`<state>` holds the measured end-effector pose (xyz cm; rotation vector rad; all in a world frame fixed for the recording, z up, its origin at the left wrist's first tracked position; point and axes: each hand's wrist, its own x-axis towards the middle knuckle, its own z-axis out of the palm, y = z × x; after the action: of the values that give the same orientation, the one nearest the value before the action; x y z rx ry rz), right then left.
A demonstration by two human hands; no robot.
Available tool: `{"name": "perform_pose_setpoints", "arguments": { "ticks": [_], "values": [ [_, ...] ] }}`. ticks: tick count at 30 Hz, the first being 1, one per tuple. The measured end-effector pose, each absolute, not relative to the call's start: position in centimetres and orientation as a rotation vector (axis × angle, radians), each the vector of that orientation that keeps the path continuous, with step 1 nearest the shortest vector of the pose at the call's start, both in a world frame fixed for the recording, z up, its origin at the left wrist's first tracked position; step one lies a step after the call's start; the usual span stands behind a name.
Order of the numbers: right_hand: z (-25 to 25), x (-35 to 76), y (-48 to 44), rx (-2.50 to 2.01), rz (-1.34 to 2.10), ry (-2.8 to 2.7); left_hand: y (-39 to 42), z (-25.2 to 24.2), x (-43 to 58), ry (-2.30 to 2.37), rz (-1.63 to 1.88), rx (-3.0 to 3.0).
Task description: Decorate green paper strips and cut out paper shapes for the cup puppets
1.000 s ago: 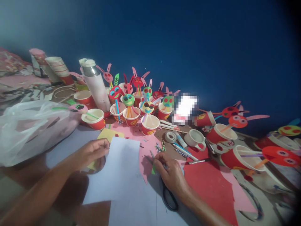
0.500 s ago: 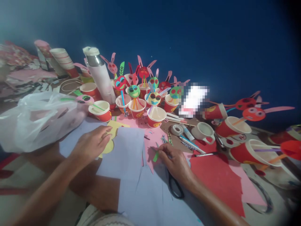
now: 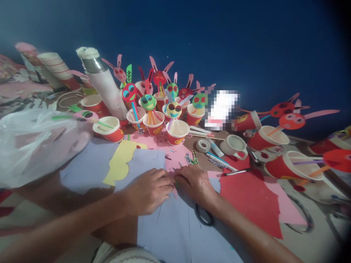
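Observation:
My right hand (image 3: 196, 184) is closed around a pair of scissors, whose black handle loop (image 3: 204, 215) shows below the palm and whose blade tips (image 3: 178, 166) poke out past the fingers. A sliver of green paper (image 3: 177, 183) shows under its fingertips. My left hand (image 3: 152, 190) has its fingers bent and pressed together, meeting the right fingertips; anything between them is hidden. Both hands are over blue-grey paper sheets (image 3: 175, 230) and a pink sheet (image 3: 178, 151). Left of them lies a yellow paper cut-out (image 3: 117, 166) with a scalloped edge.
Several red paper cups (image 3: 177, 138) with paper-face figures stand behind. A flask (image 3: 102, 84) and a plastic bag (image 3: 35, 142) are on the left. At right are a white mug (image 3: 234, 146), tape roll (image 3: 203, 145), pens (image 3: 222, 160) and red paper (image 3: 249, 204).
My left hand has moved right, from beside the yellow cut-out to my right fingertips. The green paper strip is now mostly covered. The whole view has shifted slightly.

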<state>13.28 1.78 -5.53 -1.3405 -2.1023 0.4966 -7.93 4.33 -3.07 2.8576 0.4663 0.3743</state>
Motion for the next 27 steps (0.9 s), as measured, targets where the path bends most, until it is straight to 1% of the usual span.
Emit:
{"name": "perform_pose_setpoints", "arguments": {
  "ticks": [4, 8, 12, 16, 22, 24, 27],
  "values": [
    [-5.9, 13.5, 1.9, -1.344, 0.422, -2.077, 4.4, -3.6, -7.8, 0.487, 0.344, 2.852],
    [-5.3, 14.0, 2.0, -1.376, 0.375, -2.014, 4.3, -3.8, -7.6, 0.496, 0.374, 2.820],
    [-4.0, 14.7, 2.3, -1.370, 0.329, -1.980, 4.1, -3.8, -7.5, 0.524, 0.362, 2.792],
    [-1.6, 16.6, 2.4, -1.377, 0.233, -1.929, 3.7, -3.9, -7.4, 0.549, 0.373, 2.804],
    [2.2, 21.2, 1.8, -1.558, 0.057, -1.579, 3.5, -4.2, -7.3, 0.543, 0.387, 2.792],
    [2.4, 22.7, 1.5, -1.634, 0.009, -1.528, 3.4, -4.4, -7.4, 0.554, 0.412, 2.795],
    [1.7, 24.5, 1.1, -1.707, -0.005, -1.603, 3.2, -4.5, -7.4, 0.579, 0.438, 2.812]
  ]
}}
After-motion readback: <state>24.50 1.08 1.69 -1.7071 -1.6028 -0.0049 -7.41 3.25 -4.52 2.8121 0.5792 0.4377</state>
